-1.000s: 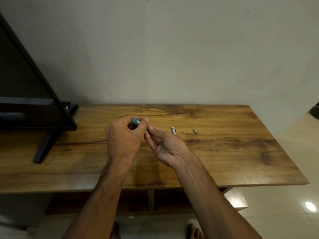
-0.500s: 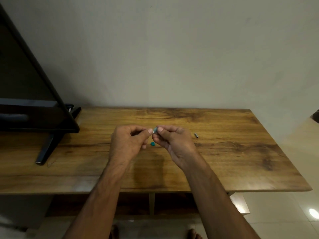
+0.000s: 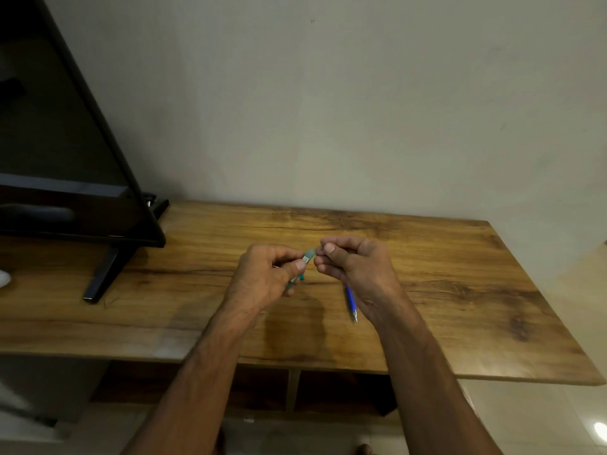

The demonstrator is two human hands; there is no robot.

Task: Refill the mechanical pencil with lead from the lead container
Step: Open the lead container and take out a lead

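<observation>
The honey-brown wooden table [image 3: 460, 284] carries dark grain streaks and a darker knot near its right edge. The small translucent lead container [image 3: 307, 257] is pale grey-green with a teal end. The slim mechanical pencil [image 3: 350, 298] is bright blue. At the left edge, the flat television [image 3: 65, 205] is glossy black.

Wooden tabletop [image 3: 460, 290] under you, its back edge against the wall. Well left of your left grip [image 3: 262, 277], a black screen [image 3: 65, 198] stands on it, one slanted foot [image 3: 100, 277] planted on the wood. Farther left, a white object [image 3: 3, 278] sits cut off at the frame edge. Just below your right grip [image 3: 358, 270], a blue pencil [image 3: 350, 302] shows, and you can't tell whether it rests on the wood.
</observation>
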